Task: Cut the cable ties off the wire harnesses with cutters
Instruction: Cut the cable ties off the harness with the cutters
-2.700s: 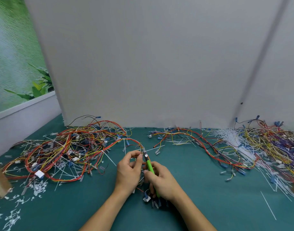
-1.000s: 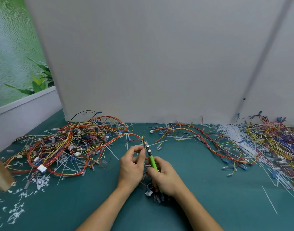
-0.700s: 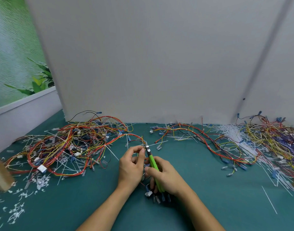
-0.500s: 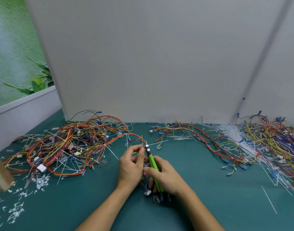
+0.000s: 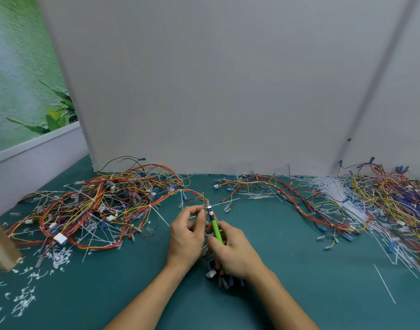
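Note:
My right hand [image 5: 235, 253] grips green-handled cutters [image 5: 215, 228], whose metal tip points up and away at the wire bundle. My left hand [image 5: 186, 234] pinches a red and yellow wire harness [image 5: 180, 192] right beside the cutter tip. That harness arcs left from my fingers into a big tangled pile [image 5: 90, 210]. Its connector ends [image 5: 211, 273] hang below my hands on the green mat. The cable tie at the tip is too small to make out.
A second harness [image 5: 287, 198] snakes across the mat [image 5: 299, 270] at centre right. A dense pile of wires and white cable ties [image 5: 382, 203] fills the right. Cut white tie bits [image 5: 25, 298] litter the left front beside a wooden post [image 5: 0, 244]. A grey partition [image 5: 216, 91] stands behind.
My hands have stayed nearly in place. The right hand has shifted its hold slightly on the cutters, and the tip sits a little closer to my left fingers.

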`<state>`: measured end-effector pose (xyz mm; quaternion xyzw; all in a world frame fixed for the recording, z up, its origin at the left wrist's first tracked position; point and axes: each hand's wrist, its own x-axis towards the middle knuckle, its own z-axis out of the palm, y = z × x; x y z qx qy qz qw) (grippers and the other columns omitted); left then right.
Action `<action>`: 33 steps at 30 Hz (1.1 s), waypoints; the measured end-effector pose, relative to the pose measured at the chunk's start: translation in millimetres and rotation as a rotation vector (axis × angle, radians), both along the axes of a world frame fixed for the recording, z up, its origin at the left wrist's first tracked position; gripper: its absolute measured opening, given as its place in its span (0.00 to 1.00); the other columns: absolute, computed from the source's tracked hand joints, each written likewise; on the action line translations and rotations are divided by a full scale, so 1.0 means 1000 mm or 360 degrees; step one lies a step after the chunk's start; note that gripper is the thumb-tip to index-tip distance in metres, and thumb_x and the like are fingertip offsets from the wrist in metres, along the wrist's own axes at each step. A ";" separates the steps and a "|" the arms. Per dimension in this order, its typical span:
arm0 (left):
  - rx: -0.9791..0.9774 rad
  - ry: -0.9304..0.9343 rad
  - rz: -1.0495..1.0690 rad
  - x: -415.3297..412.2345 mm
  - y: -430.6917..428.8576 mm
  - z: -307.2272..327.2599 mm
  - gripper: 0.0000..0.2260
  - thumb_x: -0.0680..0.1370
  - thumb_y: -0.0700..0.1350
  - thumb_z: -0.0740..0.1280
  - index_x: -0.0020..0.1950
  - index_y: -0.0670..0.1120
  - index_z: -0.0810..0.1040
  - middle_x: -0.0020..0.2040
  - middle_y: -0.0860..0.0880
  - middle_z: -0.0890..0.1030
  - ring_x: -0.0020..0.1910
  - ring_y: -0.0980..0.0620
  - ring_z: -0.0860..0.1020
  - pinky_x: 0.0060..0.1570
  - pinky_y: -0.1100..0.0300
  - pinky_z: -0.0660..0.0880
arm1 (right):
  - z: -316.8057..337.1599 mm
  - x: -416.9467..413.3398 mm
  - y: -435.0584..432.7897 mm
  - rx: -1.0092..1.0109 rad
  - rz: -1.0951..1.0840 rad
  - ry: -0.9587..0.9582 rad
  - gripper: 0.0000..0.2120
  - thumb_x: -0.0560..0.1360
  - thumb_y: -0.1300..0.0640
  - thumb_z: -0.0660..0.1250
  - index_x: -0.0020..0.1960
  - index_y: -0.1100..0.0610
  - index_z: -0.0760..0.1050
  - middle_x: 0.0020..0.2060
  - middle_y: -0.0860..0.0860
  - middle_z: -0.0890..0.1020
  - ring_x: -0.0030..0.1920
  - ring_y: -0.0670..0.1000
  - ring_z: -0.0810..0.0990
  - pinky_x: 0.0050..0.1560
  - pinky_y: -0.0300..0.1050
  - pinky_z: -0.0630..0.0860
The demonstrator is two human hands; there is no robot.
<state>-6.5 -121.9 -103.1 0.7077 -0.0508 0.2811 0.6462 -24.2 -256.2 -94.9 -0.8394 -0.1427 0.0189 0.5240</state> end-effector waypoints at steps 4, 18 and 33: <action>-0.0044 0.0018 -0.0032 -0.001 0.000 0.000 0.06 0.80 0.40 0.68 0.48 0.52 0.79 0.40 0.48 0.85 0.35 0.54 0.85 0.32 0.69 0.76 | 0.004 -0.002 -0.001 0.0059 0.0037 0.0048 0.08 0.76 0.53 0.62 0.50 0.57 0.73 0.41 0.64 0.80 0.27 0.53 0.76 0.29 0.50 0.76; -0.0004 0.0069 -0.0078 -0.003 0.001 0.003 0.04 0.82 0.42 0.66 0.49 0.50 0.78 0.39 0.45 0.82 0.34 0.48 0.84 0.31 0.64 0.76 | 0.012 -0.004 0.002 0.0227 0.0128 0.0290 0.21 0.71 0.40 0.66 0.56 0.54 0.72 0.41 0.54 0.83 0.29 0.53 0.80 0.27 0.47 0.76; 0.0013 0.0072 -0.0035 0.003 0.002 -0.003 0.05 0.81 0.41 0.67 0.49 0.51 0.78 0.39 0.47 0.84 0.34 0.52 0.84 0.32 0.66 0.76 | 0.010 -0.003 0.003 0.0218 0.0070 0.0180 0.05 0.80 0.53 0.66 0.48 0.54 0.74 0.36 0.51 0.79 0.25 0.45 0.75 0.28 0.41 0.73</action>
